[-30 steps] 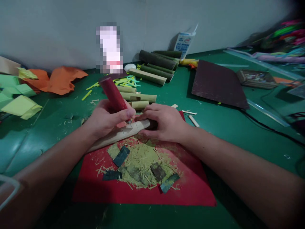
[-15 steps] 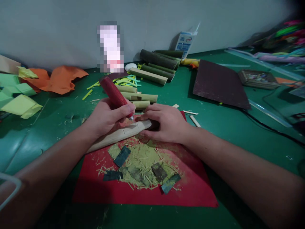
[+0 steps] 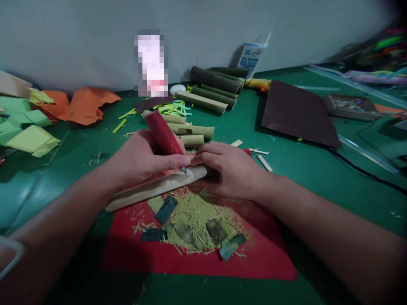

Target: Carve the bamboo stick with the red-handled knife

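My left hand is closed round a red-handled knife, whose small blade tip touches the top of a pale bamboo strip. The strip lies slanted across the upper edge of a red paper sheet. My right hand is closed over the strip's right end and presses it down. Notch cuts show on the strip near the blade. A pile of greenish shavings and dark bark chips lies on the red sheet just below the strip.
Cut bamboo pieces lie behind my hands, darker bamboo tubes near the wall. Orange paper and green and yellow paper lie at left. A dark sheet, a black cable and a picture frame lie at right.
The knife tip has moved right along the strip toward my right hand, and the handle now tilts more upright. My right hand has stayed on the strip's end.
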A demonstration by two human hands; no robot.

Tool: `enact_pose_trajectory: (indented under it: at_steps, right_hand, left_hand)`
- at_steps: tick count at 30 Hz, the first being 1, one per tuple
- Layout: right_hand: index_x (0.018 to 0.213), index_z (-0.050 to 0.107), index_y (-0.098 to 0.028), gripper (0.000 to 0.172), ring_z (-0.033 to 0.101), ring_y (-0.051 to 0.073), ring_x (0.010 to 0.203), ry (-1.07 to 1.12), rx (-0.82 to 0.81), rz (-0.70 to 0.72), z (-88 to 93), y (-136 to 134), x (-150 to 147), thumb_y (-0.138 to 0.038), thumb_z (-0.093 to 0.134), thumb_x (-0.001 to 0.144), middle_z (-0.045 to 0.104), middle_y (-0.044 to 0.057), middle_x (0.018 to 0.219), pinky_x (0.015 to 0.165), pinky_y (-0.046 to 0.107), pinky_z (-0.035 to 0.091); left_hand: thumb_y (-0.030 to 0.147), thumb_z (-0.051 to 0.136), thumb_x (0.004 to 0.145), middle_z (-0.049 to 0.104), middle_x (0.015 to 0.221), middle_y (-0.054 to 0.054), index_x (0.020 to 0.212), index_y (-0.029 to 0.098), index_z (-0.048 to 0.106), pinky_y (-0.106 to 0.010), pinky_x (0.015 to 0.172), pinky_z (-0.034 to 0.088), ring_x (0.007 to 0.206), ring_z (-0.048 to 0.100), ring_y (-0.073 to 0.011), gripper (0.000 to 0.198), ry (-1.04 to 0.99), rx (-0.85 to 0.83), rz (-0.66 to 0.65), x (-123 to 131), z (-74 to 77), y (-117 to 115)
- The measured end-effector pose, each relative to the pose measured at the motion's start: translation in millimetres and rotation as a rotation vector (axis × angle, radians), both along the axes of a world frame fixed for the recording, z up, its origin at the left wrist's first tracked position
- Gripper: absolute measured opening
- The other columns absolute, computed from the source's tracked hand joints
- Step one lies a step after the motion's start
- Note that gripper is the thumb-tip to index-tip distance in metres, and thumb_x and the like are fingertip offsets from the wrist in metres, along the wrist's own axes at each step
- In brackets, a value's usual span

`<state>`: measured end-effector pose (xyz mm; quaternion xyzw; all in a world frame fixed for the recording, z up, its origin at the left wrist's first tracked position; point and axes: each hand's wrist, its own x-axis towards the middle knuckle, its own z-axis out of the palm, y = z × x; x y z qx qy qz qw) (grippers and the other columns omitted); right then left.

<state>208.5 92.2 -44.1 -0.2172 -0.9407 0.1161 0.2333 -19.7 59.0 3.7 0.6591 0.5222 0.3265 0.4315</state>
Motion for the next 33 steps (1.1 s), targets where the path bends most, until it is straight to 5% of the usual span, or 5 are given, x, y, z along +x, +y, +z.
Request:
enact_pose_trajectory:
  at_steps: [9, 15, 20, 26, 33]
  right_hand:
    - [0.103, 0.068, -0.015, 0.027, 0.063, 0.022, 0.087, 0.027, -0.014, 0.029, -0.1, 1, 1, -0.033, 0.066, 0.083, 0.069, 0.009, 0.096, 0.072, 0.033, 0.045]
    - [0.100, 0.067, -0.017, 0.026, 0.061, 0.022, 0.085, -0.001, -0.029, 0.030, 2.7, 0, 1, -0.036, 0.065, 0.083, 0.068, 0.009, 0.095, 0.072, 0.033, 0.043]
    - [0.097, 0.066, -0.017, 0.024, 0.060, 0.021, 0.084, -0.002, -0.031, 0.030, 2.6, 0, 0, -0.036, 0.066, 0.082, 0.068, 0.008, 0.093, 0.071, 0.033, 0.041]
    - [0.099, 0.068, -0.015, 0.027, 0.060, 0.021, 0.082, -0.013, -0.041, 0.010, 3.5, 0, -1, -0.036, 0.067, 0.082, 0.068, 0.008, 0.092, 0.069, 0.032, 0.040]
    - [0.102, 0.071, -0.015, 0.031, 0.061, 0.022, 0.085, -0.081, -0.072, -0.011, 5.2, 0, -2, -0.038, 0.063, 0.083, 0.069, 0.009, 0.092, 0.072, 0.033, 0.042]
  left_hand:
    - [0.033, 0.083, 0.073, 0.071, 0.067, 0.002, 0.073, 0.019, 0.073, -0.022, 0.056, 0.050, 0.060, 0.062, -0.0116, 0.017, -0.071, 0.101, -0.001, 9, 2.4, -6]
    - [0.039, 0.085, 0.071, 0.072, 0.069, 0.001, 0.069, 0.022, 0.072, -0.028, 0.059, 0.053, 0.066, 0.066, -0.0169, 0.022, 0.019, 0.156, 0.144, 11, -0.8, -10]
    - [0.034, 0.086, 0.069, 0.066, 0.061, 0.003, 0.068, 0.026, 0.069, -0.030, 0.059, 0.055, 0.070, 0.067, -0.0203, 0.019, 0.019, 0.180, 0.110, 13, -1.0, -7]
    - [0.042, 0.085, 0.068, 0.063, 0.057, 0.002, 0.066, 0.023, 0.068, -0.030, 0.055, 0.052, 0.060, 0.064, -0.0188, 0.025, -0.052, -0.005, 0.089, 14, 5.0, -1]
    - [0.034, 0.082, 0.072, 0.076, 0.092, 0.000, 0.089, 0.028, 0.078, -0.029, 0.070, 0.054, 0.085, 0.070, -0.0221, 0.019, 0.110, -0.044, -0.215, -3, 20.3, -6]
